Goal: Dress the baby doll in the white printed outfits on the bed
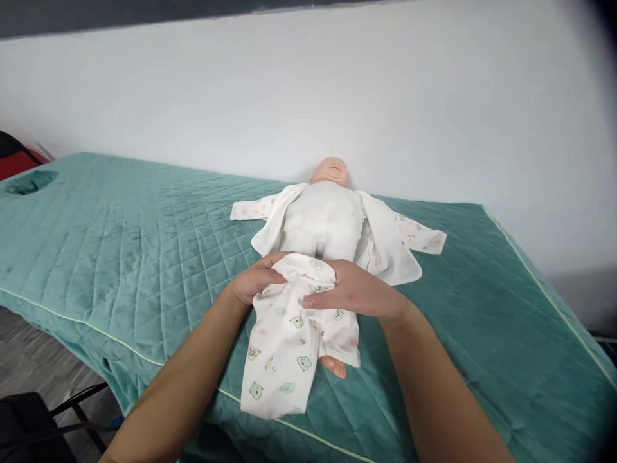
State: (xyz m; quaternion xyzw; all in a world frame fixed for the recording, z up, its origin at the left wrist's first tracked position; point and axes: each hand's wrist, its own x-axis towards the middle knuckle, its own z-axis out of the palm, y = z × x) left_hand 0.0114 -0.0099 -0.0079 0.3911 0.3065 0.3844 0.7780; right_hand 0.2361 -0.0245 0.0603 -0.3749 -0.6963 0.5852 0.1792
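Note:
A baby doll (324,215) lies on its back with its head toward the wall, its white cloth body bare at the front. Its white jacket (402,254) hangs open, sleeves spread to both sides. Both hands grip the waistband of white baby pants (284,360) printed with green bears. My left hand (258,278) is closed on the left side of the waistband, my right hand (349,290) on the right side, thumb on top. One doll foot (333,366) sticks out of the right pant leg; no foot shows at the left leg's end.
A green quilted cover (144,231) with pale piping spreads over the bed, which has a face hole (31,182) at the far left. Behind it stands a white wall (289,96). A black object (33,427) is on the lower left, beside the grey floor.

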